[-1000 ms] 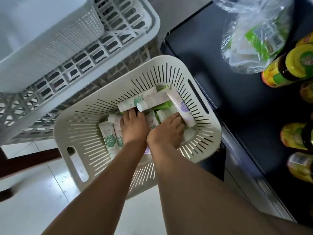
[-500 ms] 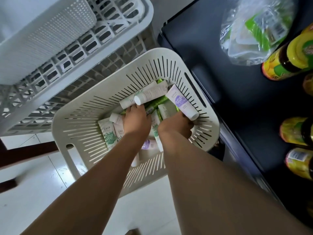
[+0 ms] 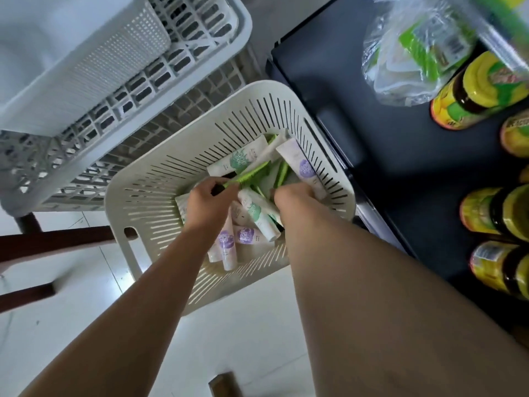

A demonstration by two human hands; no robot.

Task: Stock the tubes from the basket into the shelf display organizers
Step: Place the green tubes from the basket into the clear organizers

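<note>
Head view. Cream slotted plastic basket point(image 3: 137, 179) mid-frame, holding a loose heap of white squeeze tubes point(image 3: 259, 213) printed with green leaves or purple patches, crossed at all angles on its floor. Among them, near the basket's far right corner, flat green tubes point(image 3: 282, 173). One slim green tube point(image 3: 249, 173) pinched at its near end by the left hand point(image 3: 210, 207), thumb and fingers closed round it. Long axis slanting from that hand toward the basket's far right corner, over the heap. Right hand point(image 3: 292, 196) thrust down into the heap by the basket's right wall, fingers buried among tubes; grasp cannot be told.

One white purple-marked tube point(image 3: 303, 167) propped against the basket's right wall, just beyond the right hand and close to the slim green tube's far end.

Left of the basket and beyond it, a white perforated plastic bin point(image 3: 100, 61) over grey lattice trays point(image 3: 177, 67). Right of the basket, just beside its rim, a black shelf point(image 3: 386, 138) carrying yellow-lidded jars point(image 3: 475, 93) and a crumpled clear plastic bag point(image 3: 409, 53). Below the basket, pale tiled floor point(image 3: 243, 333) and dark brown wooden bars point(image 3: 57, 242).
</note>
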